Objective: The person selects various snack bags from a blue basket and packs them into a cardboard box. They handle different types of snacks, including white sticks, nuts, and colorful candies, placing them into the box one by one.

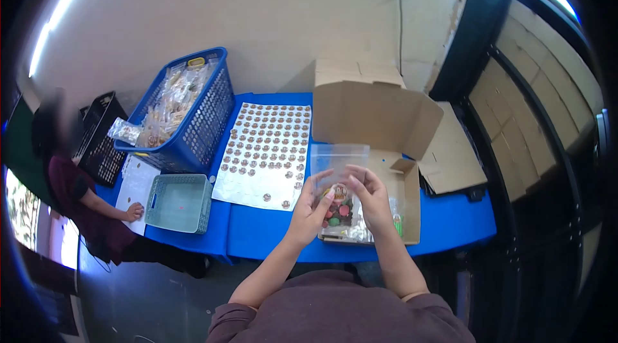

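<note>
A clear zip bag (341, 155) with red, green and dark brown pieces in its lower part is upright in front of me, above an open cardboard box (412, 211). My left hand (310, 211) grips the bag's left side, fingers behind and thumb on the front. My right hand (373, 201) closes on its right side, with the thumb near a round brown sticker (338, 192) on the bag's front. Left of my hands lies a white sheet of round stickers (248, 192), with gaps in its lower rows. Clear packets, partly hidden, lie in the box.
A blue basket (209, 114) full of bagged goods stands back left on the blue table (257, 240). Before it sits a pale green basket (179, 203). At far left are a black crate (103, 130) and another person (74, 195). Flat cardboard (450, 153) lies right.
</note>
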Demonstrator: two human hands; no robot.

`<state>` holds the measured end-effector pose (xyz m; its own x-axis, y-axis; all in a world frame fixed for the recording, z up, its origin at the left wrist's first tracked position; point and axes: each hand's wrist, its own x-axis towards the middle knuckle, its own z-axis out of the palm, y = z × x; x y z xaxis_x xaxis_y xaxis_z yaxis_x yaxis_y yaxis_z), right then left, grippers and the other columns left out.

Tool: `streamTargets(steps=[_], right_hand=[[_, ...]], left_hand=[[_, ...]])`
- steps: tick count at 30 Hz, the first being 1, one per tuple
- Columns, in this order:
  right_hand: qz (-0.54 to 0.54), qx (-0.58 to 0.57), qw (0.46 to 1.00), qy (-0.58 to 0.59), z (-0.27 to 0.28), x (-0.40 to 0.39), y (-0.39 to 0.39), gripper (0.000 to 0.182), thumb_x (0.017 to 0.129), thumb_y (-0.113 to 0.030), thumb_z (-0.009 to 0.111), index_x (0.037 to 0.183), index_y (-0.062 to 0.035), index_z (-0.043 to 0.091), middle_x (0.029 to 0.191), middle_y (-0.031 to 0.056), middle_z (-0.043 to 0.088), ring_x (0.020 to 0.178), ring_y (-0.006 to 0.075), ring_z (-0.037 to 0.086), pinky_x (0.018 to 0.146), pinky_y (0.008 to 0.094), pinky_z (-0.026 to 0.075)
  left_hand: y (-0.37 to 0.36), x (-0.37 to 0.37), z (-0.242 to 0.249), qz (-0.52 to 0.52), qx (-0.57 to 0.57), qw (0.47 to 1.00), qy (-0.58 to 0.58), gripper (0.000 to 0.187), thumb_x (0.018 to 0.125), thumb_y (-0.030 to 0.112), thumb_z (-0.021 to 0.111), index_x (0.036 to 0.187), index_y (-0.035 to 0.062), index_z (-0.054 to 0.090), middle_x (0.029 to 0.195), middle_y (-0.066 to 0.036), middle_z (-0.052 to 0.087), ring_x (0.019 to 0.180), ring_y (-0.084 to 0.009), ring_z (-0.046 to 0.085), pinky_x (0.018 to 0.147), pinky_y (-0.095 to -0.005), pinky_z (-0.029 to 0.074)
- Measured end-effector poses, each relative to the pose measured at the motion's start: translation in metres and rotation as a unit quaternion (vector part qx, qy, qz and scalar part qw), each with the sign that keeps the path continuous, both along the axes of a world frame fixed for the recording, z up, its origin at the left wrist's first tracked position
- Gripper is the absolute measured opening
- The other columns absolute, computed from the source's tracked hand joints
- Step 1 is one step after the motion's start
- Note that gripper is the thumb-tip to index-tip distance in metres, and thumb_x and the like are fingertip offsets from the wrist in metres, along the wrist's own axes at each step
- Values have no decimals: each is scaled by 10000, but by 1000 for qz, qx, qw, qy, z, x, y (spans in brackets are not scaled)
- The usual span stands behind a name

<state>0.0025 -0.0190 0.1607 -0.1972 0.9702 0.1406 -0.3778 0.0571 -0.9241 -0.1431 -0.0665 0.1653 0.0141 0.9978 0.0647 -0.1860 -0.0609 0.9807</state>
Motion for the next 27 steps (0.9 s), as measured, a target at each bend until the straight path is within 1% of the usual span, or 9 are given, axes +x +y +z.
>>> streamTargets(steps=[3, 4, 6, 7, 15, 20, 23, 25, 27], right_hand=[[-7, 9, 1000, -5, -14, 1, 4, 178, 908, -167, 630, 929, 8, 659, 974, 78, 647, 928, 133, 596, 846, 272, 460], [-27, 17, 999, -21, -23, -2, 11, 178, 912, -169, 624, 893, 6, 654, 955, 72, 637, 911, 131, 587, 842, 270, 451], [20, 19, 1000, -10, -36, -7, 17, 183, 915, -170, 619, 854, 0, 646, 914, 58, 626, 873, 122, 571, 824, 264, 439], [26, 21, 999, 5, -40, -12, 17, 197, 918, -172, 615, 815, -5, 637, 872, 43, 614, 834, 113, 556, 806, 257, 427], [191, 96, 967, -136, -44, -103, -25, 175, 870, -123, 657, 765, 14, 683, 792, 61, 635, 764, 118, 555, 717, 255, 423], [252, 95, 949, -166, -50, -145, -42, 178, 848, -161, 694, 761, -6, 698, 739, 50, 621, 717, 115, 546, 672, 257, 409], [294, 164, 909, -243, -48, -156, -39, 217, 867, -192, 671, 754, -8, 691, 694, 59, 595, 671, 124, 533, 625, 269, 409], [313, 250, 864, -306, -48, -162, -38, 252, 900, -193, 621, 754, 4, 681, 661, 69, 577, 628, 142, 535, 587, 288, 417], [324, 243, 869, -285, -58, -167, -35, 259, 912, -185, 602, 758, 8, 680, 671, 74, 593, 629, 147, 551, 592, 290, 427]], left_hand=[[-8, -9, -6, -61, -3, 998, -33, 413, 962, 168, 523, 1346, 86, 396, 1017, -43, 626, 705, -44, 570, 553, -168, 444], [-9, -18, -22, -112, -31, 993, -6, 377, 966, 134, 507, 1327, 67, 421, 1057, -56, 618, 811, -86, 596, 689, -235, 496], [-20, -30, -32, -110, 40, 991, 71, 344, 970, 112, 494, 1303, 40, 448, 1104, -81, 600, 966, -126, 581, 861, -294, 475], [-32, -37, -21, -126, -37, 991, 32, 323, 973, 114, 487, 1284, 25, 470, 1146, -91, 585, 1074, -139, 541, 939, -297, 431], [-94, -96, -40, 158, -15, 987, 18, 287, 941, 171, 583, 1187, 30, 535, 1110, -66, 603, 1022, -115, 575, 878, -277, 472], [-115, -124, -40, 210, -34, 977, 5, 239, 908, 169, 638, 1095, 25, 595, 999, -40, 640, 934, -98, 598, 848, -265, 469], [-121, -145, -72, 249, -30, 962, 107, 238, 903, 167, 643, 1082, 15, 605, 963, -35, 649, 871, -95, 603, 818, -269, 470], [-126, -160, -79, 189, -88, 972, 106, 247, 905, 164, 638, 1094, 8, 605, 1021, -56, 640, 895, -103, 591, 809, -278, 468], [-126, -166, -76, 187, -65, 978, 65, 263, 916, 179, 623, 1108, 1, 593, 1026, -63, 636, 904, -114, 595, 823, -282, 471]])
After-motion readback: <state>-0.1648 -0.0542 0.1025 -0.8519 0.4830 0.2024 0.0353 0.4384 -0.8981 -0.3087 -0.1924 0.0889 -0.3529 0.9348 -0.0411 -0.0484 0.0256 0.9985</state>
